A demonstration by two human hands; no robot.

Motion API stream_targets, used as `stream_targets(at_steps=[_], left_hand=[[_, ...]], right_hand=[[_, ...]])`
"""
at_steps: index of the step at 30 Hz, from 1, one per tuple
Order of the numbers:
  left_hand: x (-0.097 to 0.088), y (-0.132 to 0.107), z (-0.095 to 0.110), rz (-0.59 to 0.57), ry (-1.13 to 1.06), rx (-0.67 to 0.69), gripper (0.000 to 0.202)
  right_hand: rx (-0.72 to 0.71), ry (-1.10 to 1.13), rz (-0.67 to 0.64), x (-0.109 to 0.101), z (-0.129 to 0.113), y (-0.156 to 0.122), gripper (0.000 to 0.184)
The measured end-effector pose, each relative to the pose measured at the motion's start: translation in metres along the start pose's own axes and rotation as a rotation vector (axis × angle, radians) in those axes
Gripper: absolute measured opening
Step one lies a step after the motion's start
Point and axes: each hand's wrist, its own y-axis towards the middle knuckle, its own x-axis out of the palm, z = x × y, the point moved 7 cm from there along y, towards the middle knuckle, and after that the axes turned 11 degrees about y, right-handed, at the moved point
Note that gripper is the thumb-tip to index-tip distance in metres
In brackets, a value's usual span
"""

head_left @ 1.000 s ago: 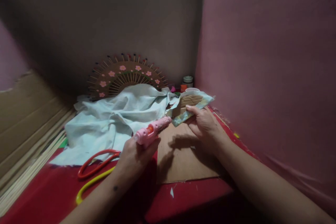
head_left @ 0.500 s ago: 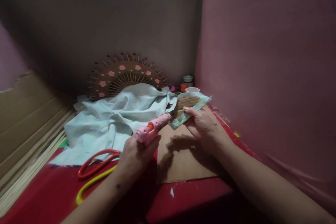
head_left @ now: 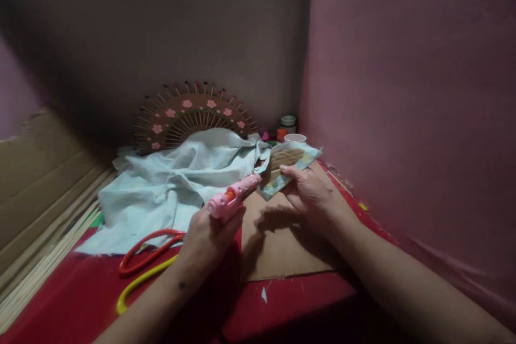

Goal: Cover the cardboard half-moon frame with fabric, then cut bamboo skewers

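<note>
My left hand (head_left: 212,239) is wrapped round a pink glue gun (head_left: 234,194), its nozzle pointing up and to the right. The nozzle end is close to the left edge of a cardboard piece (head_left: 278,164) edged with pale blue fabric; whether they touch I cannot tell. My right hand (head_left: 308,191) pinches that piece along its near fabric-covered edge, thumb on top. Beneath both hands lies a flat sheet of brown cardboard (head_left: 274,258). Crumpled pale blue cloth (head_left: 161,188) spreads out left of the glue gun.
Scissors with a red and a yellow handle (head_left: 137,269) lie by my left wrist, blades hidden. A flowered fan (head_left: 185,110) stands at the back. Beyond the cardboard are a white-rimmed cup (head_left: 295,138) and a jar (head_left: 287,122). Thin sticks (head_left: 52,263) lie left; a pink wall (head_left: 403,91) rises right.
The glue gun has shifted slightly left and down with my left hand. The fabric-edged cardboard piece has moved a little left in my right hand.
</note>
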Motion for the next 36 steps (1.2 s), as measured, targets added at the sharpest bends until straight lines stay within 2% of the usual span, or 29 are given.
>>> stream_targets(at_steps=[5, 8, 11, 18, 22, 26, 32, 36], left_hand=[[0.005, 0.000, -0.001, -0.060, 0.006, -0.007, 0.029], [0.009, 0.001, -0.006, -0.058, 0.021, -0.037, 0.034], [0.011, 0.002, -0.007, -0.041, 0.020, -0.022, 0.038], [0.009, 0.000, 0.000, -0.043, 0.074, 0.077, 0.035], [0.007, -0.001, 0.001, 0.011, 0.152, 0.104, 0.030], [0.006, 0.000, 0.005, 0.020, 0.138, 0.154, 0.027], [0.008, 0.000, 0.006, -0.030, 0.092, 0.145, 0.027], [0.008, 0.001, 0.006, -0.008, 0.050, 0.138, 0.029]], right_hand=[[0.018, -0.034, 0.003, 0.002, 0.004, -0.003, 0.024], [0.012, -0.039, 0.038, 0.001, 0.006, -0.006, 0.025], [0.023, -0.048, 0.019, 0.002, 0.010, -0.006, 0.028], [0.057, -0.084, 0.003, -0.004, 0.016, -0.004, 0.029], [0.062, -0.112, 0.006, -0.006, 0.019, -0.004, 0.027], [0.061, -0.116, 0.003, -0.005, 0.018, -0.004, 0.024], [0.054, -0.094, -0.020, -0.003, 0.018, -0.004, 0.026], [0.074, -0.104, -0.045, -0.001, 0.021, -0.006, 0.030]])
